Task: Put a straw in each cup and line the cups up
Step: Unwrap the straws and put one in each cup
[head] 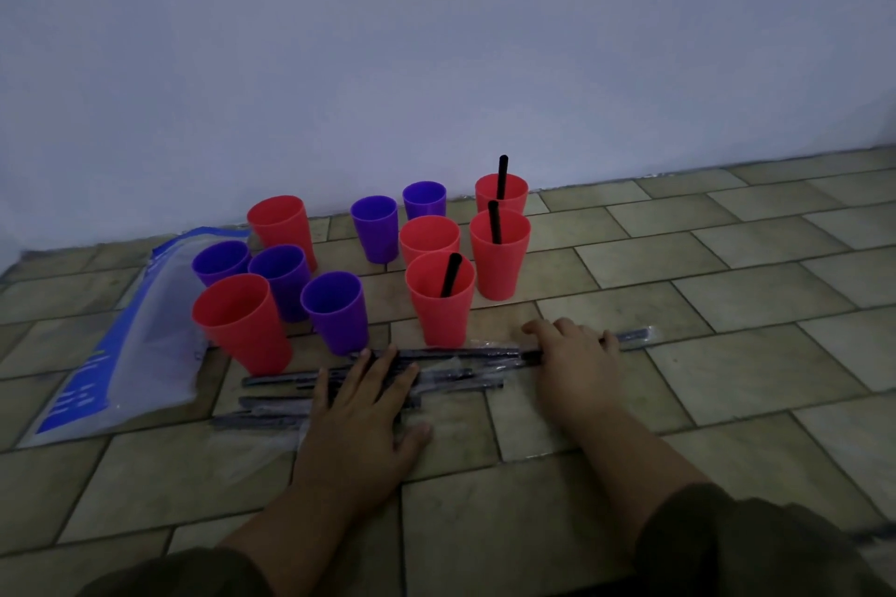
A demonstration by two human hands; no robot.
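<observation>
Indoors — tiled floor point(727, 354), plain wall point(436, 39).

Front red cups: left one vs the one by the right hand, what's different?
The left front red cup has no straw; the right front red cup holds a black straw. The left one stands among purple cups; the right one stands with other red cups. Both stand upright, mouth up, same red.

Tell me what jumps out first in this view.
Bright red and purple cups cluster on the tiled floor by the wall; three red ones on the right hold black straws. In front, the left hand presses flat on wrapped straws while the right hand grips one.
</observation>
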